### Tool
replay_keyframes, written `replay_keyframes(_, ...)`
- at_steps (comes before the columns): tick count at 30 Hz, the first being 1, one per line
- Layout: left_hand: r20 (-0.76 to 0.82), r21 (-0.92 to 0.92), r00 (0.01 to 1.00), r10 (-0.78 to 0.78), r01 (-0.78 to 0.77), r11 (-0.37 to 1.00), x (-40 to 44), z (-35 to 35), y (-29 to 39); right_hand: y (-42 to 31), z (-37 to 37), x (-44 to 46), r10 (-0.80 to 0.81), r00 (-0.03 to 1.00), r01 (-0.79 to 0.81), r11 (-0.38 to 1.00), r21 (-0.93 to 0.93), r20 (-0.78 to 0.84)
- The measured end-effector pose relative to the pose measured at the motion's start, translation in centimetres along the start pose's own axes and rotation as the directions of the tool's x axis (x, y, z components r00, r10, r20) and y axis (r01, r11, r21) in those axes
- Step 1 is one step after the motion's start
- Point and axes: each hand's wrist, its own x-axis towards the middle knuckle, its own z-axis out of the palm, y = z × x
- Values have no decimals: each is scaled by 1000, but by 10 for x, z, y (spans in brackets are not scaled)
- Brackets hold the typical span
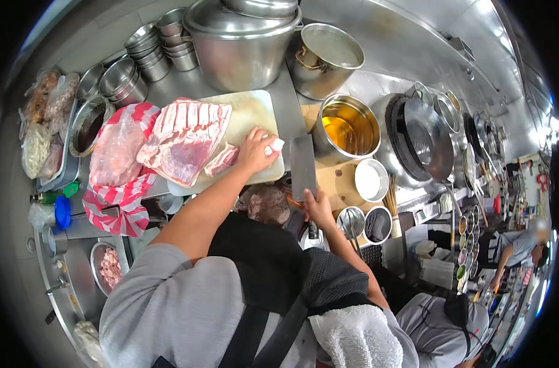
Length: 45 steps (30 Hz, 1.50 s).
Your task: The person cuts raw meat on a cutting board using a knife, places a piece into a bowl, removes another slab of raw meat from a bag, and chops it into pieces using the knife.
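My right hand (pixel 318 208) grips the handle of a cleaver (pixel 303 164), its broad blade pointing away from me beside the board's right edge. My left hand (pixel 258 151) is over the right part of a white cutting board (pixel 255 110), fingers closed around a small pale piece (pixel 275 145) whose kind I cannot make out. A small strip of meat (pixel 222 160) lies on the board just left of that hand. Farther left, a large slab of raw ribs (pixel 186 132) rests partly on the board, against a red-and-white plastic bag (pixel 117 205) with pale raw meat (pixel 115 153).
Behind the board stand a large lidded pot (pixel 239 52) and stacked steel bowls (pixel 148 55). To the right are a pot of amber oil (pixel 347 127), a white bowl (pixel 371 180) and black woks (pixel 423 138). A co-worker (pixel 442 325) is close at my right.
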Motion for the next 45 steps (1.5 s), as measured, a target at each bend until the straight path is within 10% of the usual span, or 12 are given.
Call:
replay_keyframes(14,-340,-139,922,-183,143,980,-12,1,20,26,63,67,-44,956,35,999,35,291)
replay_keyframes(19,-489,-456,794,-361,120,882,-22,-11,27,-1,84,51,-86,948,99,995,-27,308)
replay_keyframes(25,-708,-440,624,-330,-24,898,-52,-104,25,-83,130,-7,-83,938,135,982,-134,335)
replay_keyframes(28,-804,-347,524,-282,-28,937,-90,-189,4,-123,188,-35,-249,849,400,879,-259,466)
replay_keyframes(36,-989,-77,114,-90,117,990,-308,-461,-87,-220,386,-177,-247,524,738,609,-290,815)
replay_keyframes(39,-970,-241,-34,-240,60,969,-422,-527,-110,-211,431,-190,-202,388,696,704,-142,899)
replay_keyframes(41,-990,-98,-130,-58,332,938,-494,-549,-137,-206,448,-192,-195,374,697,704,-136,907)
replay_keyframes(43,-999,-4,29,-38,738,675,-574,-551,-169,-199,459,-186,-138,457,629,749,-209,879)
replay_keyframes(45,-825,-496,24,-565,450,743,-678,-525,-246,-200,460,-185,-52,480,535,809,-245,876)
